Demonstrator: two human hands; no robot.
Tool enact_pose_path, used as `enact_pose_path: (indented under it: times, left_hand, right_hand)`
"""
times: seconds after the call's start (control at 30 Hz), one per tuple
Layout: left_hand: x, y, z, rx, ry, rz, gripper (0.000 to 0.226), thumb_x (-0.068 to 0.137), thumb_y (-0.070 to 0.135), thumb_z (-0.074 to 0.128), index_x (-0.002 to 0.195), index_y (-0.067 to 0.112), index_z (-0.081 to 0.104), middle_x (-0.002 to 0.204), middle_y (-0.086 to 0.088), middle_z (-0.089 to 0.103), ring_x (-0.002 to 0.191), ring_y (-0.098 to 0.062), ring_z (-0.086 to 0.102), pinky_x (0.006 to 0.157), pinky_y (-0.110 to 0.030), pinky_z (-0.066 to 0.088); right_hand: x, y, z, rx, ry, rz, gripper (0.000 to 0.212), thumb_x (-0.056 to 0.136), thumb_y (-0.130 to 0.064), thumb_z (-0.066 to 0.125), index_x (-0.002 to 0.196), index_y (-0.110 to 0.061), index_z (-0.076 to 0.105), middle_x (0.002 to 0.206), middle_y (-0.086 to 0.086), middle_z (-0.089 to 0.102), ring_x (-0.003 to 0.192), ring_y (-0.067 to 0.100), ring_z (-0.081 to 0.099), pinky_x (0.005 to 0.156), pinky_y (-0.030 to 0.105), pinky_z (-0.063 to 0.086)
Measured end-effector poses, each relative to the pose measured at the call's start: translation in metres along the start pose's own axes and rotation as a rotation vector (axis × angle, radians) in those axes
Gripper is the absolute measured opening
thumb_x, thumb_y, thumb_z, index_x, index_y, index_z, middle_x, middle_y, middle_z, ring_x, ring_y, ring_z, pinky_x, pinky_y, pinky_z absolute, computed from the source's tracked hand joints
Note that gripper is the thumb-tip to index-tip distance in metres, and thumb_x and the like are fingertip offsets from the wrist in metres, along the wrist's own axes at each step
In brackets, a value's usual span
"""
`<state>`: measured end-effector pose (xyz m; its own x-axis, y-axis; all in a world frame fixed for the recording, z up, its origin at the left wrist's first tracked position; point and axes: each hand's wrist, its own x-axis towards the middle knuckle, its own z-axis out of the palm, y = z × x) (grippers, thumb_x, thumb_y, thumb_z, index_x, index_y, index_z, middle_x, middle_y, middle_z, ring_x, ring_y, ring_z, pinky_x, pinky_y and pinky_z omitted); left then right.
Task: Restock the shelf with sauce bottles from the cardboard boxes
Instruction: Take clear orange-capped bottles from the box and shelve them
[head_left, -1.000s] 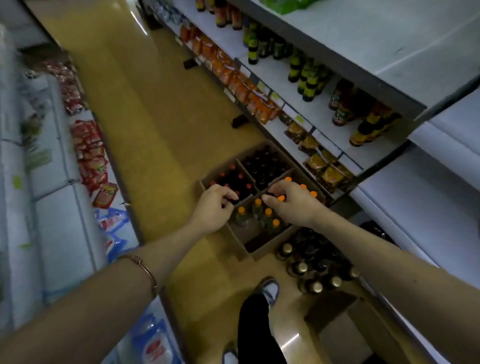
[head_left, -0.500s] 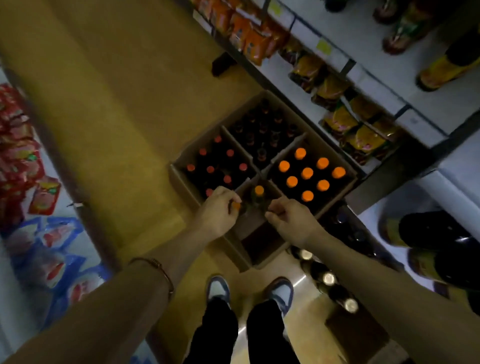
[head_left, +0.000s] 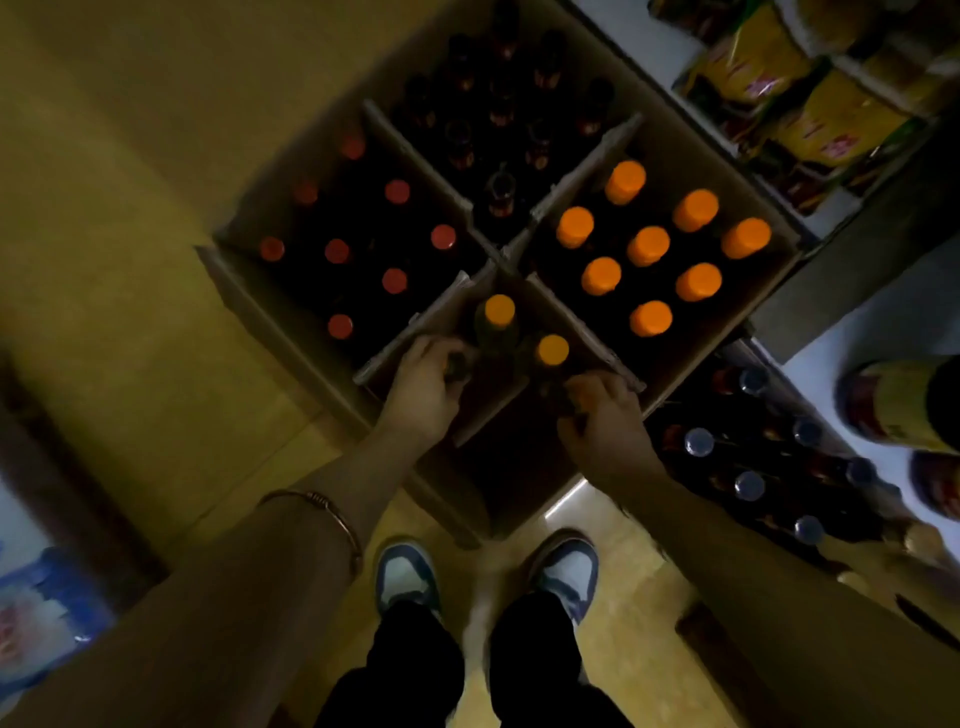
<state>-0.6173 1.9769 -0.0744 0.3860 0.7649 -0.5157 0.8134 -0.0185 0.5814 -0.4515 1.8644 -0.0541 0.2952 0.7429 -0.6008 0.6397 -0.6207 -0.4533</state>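
Observation:
Four open cardboard boxes (head_left: 244, 306) stand together on the floor, seen from straight above. The nearest box holds two free orange-capped sauce bottles (head_left: 500, 312) and two more under my hands. My left hand (head_left: 423, 387) grips the top of one bottle at the box's left side. My right hand (head_left: 602, 421) curls round the top of another bottle at its right side; a bit of orange cap shows between the fingers. The right box is full of orange-capped bottles (head_left: 648, 245), the left box holds red-capped bottles (head_left: 395, 280), the far box dark-capped ones (head_left: 501, 189).
The shelf unit (head_left: 821, 270) runs along the right, with yellow packets (head_left: 810, 109) on its low level and large bottles (head_left: 893, 405) further right. Silver-capped dark bottles (head_left: 748, 486) stand on the floor beside the boxes. My shoes (head_left: 405, 577) are just behind the nearest box.
The camera has dropped closer and tilted straight down onto the boxes. Both hands have lowered into the nearest box and closed round bottle tops.

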Motion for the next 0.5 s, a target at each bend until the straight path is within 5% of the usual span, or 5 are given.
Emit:
enact_pose_path:
  times: [0.07, 0.17, 0.3, 0.4, 0.5]
  left_hand:
    - [0.004, -0.008, 0.005, -0.079, 0.034, 0.008, 0.027, 0.091, 0.001, 0.058, 0.116, 0.01, 0.059, 0.128, -0.007, 0.053, 0.121, -0.022, 0.049, 0.096, -0.023, 0.037]
    - [0.01, -0.014, 0.009, -0.234, 0.02, 0.018, 0.022, 0.085, 0.001, 0.067, 0.1, 0.017, 0.064, 0.115, 0.006, 0.062, 0.115, -0.012, 0.054, 0.1, -0.029, 0.042]
    - [0.017, -0.02, 0.018, -0.291, -0.056, -0.014, 0.03, 0.08, 0.006, 0.074, 0.104, 0.02, 0.065, 0.129, 0.009, 0.056, 0.125, -0.006, 0.045, 0.107, -0.026, 0.033]
    - [0.021, -0.03, 0.022, -0.259, -0.104, -0.058, 0.033, 0.079, 0.009, 0.076, 0.108, 0.02, 0.065, 0.121, 0.022, 0.046, 0.12, 0.0, 0.038, 0.101, -0.02, 0.028]
    - [0.021, -0.039, 0.026, -0.303, -0.149, -0.047, 0.043, 0.076, 0.005, 0.077, 0.115, 0.017, 0.063, 0.109, 0.033, 0.039, 0.115, 0.005, 0.033, 0.084, 0.003, 0.025]
  right_hand:
    - [0.007, 0.007, 0.007, 0.067, 0.001, 0.021, 0.046, 0.094, -0.009, 0.056, 0.138, -0.012, 0.044, 0.143, 0.01, 0.037, 0.125, 0.028, 0.044, 0.094, 0.028, 0.04]
    - [0.017, 0.014, 0.01, 0.177, 0.005, 0.082, 0.046, 0.094, -0.008, 0.058, 0.138, -0.012, 0.043, 0.137, 0.012, 0.048, 0.121, 0.03, 0.052, 0.086, 0.026, 0.039]
    - [0.028, 0.025, 0.008, 0.256, 0.062, 0.11, 0.047, 0.087, -0.016, 0.07, 0.13, -0.014, 0.052, 0.133, 0.008, 0.054, 0.124, 0.027, 0.05, 0.088, 0.023, 0.037]
    - [0.036, 0.033, 0.003, 0.149, -0.053, 0.013, 0.051, 0.082, -0.024, 0.076, 0.129, -0.019, 0.057, 0.135, 0.005, 0.054, 0.127, 0.023, 0.047, 0.094, 0.026, 0.037]
    - [0.05, 0.038, -0.002, -0.119, -0.234, -0.142, 0.055, 0.082, -0.037, 0.075, 0.132, -0.027, 0.056, 0.143, -0.001, 0.048, 0.133, 0.021, 0.035, 0.103, 0.034, 0.035]
